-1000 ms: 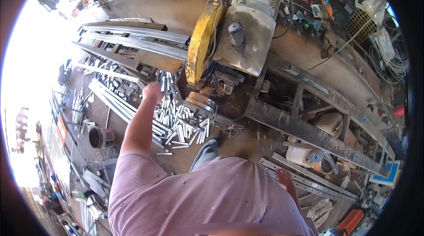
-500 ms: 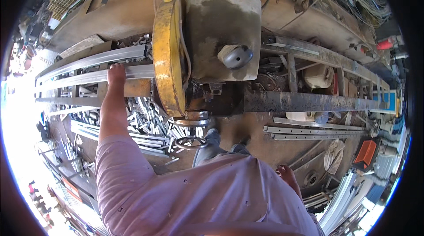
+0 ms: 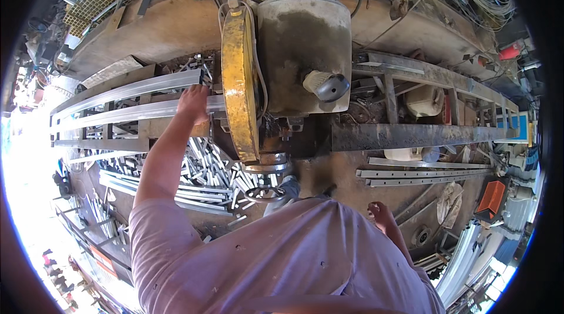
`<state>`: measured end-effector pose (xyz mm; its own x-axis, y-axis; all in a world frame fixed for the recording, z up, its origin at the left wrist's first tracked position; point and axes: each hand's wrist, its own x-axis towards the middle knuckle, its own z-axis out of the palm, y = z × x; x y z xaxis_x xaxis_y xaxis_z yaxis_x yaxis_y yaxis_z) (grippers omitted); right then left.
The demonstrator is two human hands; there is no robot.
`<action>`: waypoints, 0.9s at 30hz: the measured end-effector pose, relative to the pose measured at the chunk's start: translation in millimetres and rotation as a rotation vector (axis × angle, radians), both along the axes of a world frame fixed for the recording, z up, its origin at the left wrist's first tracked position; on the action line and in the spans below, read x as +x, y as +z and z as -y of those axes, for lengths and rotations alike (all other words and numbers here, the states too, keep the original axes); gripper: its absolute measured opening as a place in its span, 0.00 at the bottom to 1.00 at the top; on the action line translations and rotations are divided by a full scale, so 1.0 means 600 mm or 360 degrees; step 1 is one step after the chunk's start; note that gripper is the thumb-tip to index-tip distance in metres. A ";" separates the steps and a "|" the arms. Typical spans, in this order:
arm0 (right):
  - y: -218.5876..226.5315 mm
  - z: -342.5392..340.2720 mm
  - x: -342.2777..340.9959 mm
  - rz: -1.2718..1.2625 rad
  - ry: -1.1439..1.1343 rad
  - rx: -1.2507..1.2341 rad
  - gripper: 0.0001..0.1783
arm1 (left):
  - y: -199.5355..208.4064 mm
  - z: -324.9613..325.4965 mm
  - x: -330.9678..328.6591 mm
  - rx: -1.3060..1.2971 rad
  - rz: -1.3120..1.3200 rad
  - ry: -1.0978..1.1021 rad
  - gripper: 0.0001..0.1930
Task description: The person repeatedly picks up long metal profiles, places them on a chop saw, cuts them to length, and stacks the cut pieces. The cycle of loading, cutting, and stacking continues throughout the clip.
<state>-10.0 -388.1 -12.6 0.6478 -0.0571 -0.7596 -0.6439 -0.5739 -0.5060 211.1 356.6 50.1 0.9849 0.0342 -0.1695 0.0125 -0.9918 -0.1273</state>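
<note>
My left hand (image 3: 194,104) is closed over a long silver metal bar (image 3: 126,114), just left of the yellow blade guard (image 3: 239,84) of a cutting machine. The bar runs from the left toward the guard, which hides its right end. A second silver bar (image 3: 138,84) lies alongside, farther from me. To the right of the guard is the grey machine body (image 3: 302,49), with a dark-ended knob or handle (image 3: 332,87). Low at my right side hangs my right hand (image 3: 380,214), away from the machine. Its fingers are curled, and whatever may be in them is too small to make out.
A handwheel (image 3: 265,194) juts out below the guard, close to my legs. Short metal offcuts (image 3: 205,167) are heaped on the floor to the left. A steel frame rail (image 3: 411,136) extends right, with perforated bars (image 3: 423,174) below it. An orange-topped box (image 3: 492,197) stands farther right.
My left hand has moved right, nearer the yellow guard. The whole view has shifted slightly. My right hand stays low at my side. I cannot tell whether the bar has moved.
</note>
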 end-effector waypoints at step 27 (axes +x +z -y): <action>0.129 -0.357 0.531 0.1624 0.1467 -0.0435 0.42 | 0.008 -0.026 -0.289 -0.0238 0.0100 0.0606 0.42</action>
